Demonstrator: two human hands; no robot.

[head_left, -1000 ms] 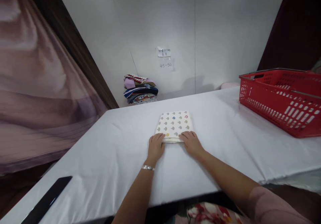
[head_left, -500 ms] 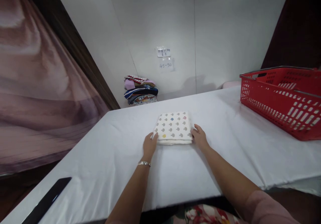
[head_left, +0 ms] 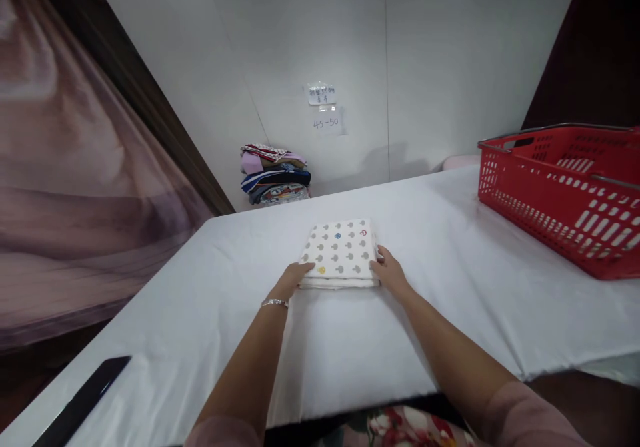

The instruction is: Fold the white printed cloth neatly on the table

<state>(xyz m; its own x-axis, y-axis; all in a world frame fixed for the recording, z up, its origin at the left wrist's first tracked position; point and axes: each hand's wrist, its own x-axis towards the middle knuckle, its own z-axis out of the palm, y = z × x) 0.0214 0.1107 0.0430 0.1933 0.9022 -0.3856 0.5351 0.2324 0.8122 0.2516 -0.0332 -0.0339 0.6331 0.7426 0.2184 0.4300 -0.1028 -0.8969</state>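
Note:
A folded cream cloth (head_left: pixel 341 252) with grey dots lies in the middle of the white table (head_left: pixel 450 313). My left hand (head_left: pixel 293 278) is at its near left corner, fingers tucked under the edge and thumb on top. My right hand (head_left: pixel 389 273) grips the near right corner, thumb over the top layer. Both hands pinch the folded cloth by its sides.
A red plastic basket (head_left: pixel 565 200) stands at the table's right. A stack of folded clothes (head_left: pixel 274 175) sits against the far wall under a paper note (head_left: pixel 323 95). A black flat object (head_left: pixel 83 400) lies at the near left edge. A pink curtain hangs on the left.
My hands moved from the cloth's near edge out to its two sides, then closed on its near corners with fingers slipping underneath. The cloth has barely shifted.

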